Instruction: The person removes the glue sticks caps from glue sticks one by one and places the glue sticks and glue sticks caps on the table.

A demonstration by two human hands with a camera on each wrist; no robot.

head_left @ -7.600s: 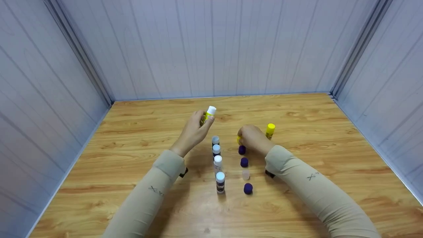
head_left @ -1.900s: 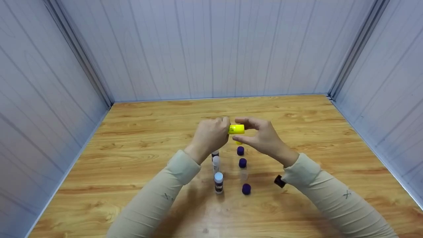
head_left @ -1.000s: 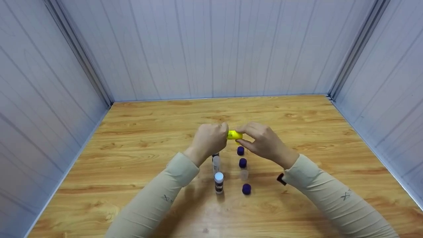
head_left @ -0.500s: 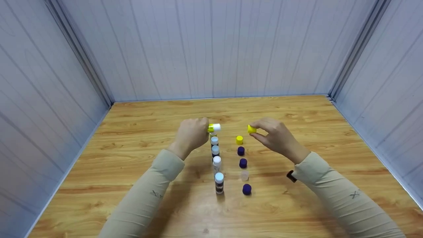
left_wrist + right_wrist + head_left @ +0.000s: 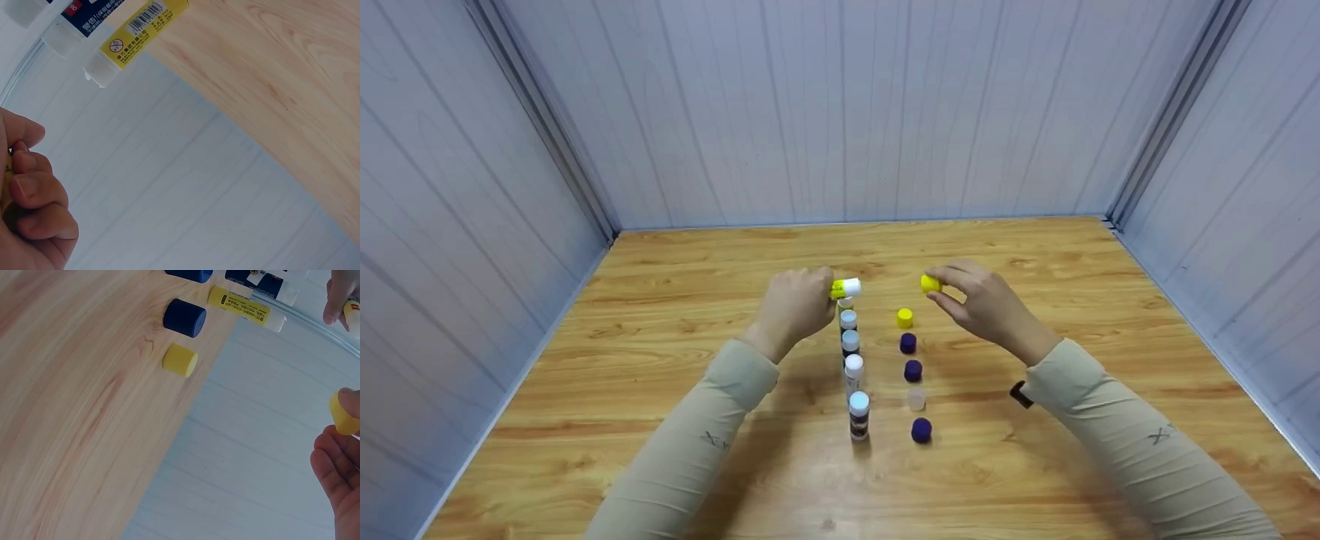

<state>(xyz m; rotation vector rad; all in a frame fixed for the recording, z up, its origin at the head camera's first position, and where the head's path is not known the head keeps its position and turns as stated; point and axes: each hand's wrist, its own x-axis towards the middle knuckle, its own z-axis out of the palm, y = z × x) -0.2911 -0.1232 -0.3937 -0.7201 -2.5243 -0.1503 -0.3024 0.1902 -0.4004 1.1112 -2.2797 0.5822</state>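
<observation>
My left hand (image 5: pixel 795 306) grips a yellow glue stick (image 5: pixel 846 289), held sideways above the table with its bare white end toward the right. Apart from it, my right hand (image 5: pixel 982 304) pinches a yellow cap (image 5: pixel 930 283) between thumb and fingers. In the right wrist view that cap (image 5: pixel 344 415) is partly covered by the thumb. An uncapped yellow glue stick (image 5: pixel 138 36) stands in the row below my left hand. Another yellow cap (image 5: pixel 904 318) rests on the table below and left of my right hand.
Several uncapped glue sticks stand in a row, the nearest with a dark label (image 5: pixel 859 416) and one whitish stick (image 5: pixel 853 375) behind it. To their right lie dark blue caps (image 5: pixel 913 370) and a translucent cap (image 5: pixel 916 399). Panelled walls (image 5: pixel 840 112) enclose the wooden table (image 5: pixel 1035 255).
The standing capped yellow stick came into my left hand. My right hand pulled its cap off, and the hands moved apart. Earlier, another yellow cap and uncapped stick were set down in the rows.
</observation>
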